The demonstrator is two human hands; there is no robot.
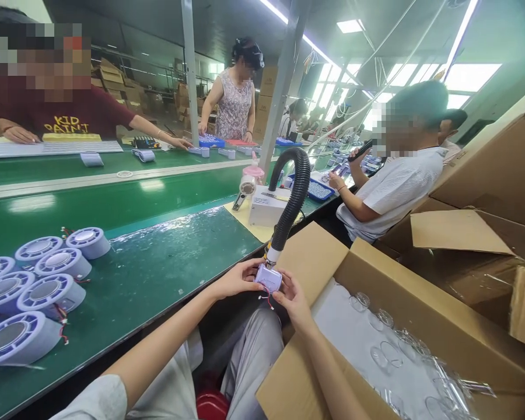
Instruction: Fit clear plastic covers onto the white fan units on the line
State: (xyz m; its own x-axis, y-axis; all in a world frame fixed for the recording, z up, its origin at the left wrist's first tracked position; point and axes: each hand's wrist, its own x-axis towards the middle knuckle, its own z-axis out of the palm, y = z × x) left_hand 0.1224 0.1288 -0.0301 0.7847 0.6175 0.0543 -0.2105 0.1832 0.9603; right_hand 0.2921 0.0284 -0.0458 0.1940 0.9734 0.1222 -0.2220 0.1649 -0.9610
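Between my two hands is a small lilac plastic housing (269, 279) with thin red and white wires hanging below it. My left hand (244, 276) grips its left side, and my right hand (292, 291) closes on its right side. Right above the housing is the nozzle end of a black ribbed hose (294, 192); whether it touches the housing I cannot tell. The hose rises from a white box-shaped device (269, 207) on the bench. Several round lilac housings (52, 291) with wires lie on the bench at the left.
An open cardboard box (389, 280) with clear plastic parts (394, 356) stands at my right. The green bench (157, 274) runs along my left, beside a conveyor (179, 189). A metal post (282, 87) rises ahead. Co-workers sit or stand across the line and at the right.
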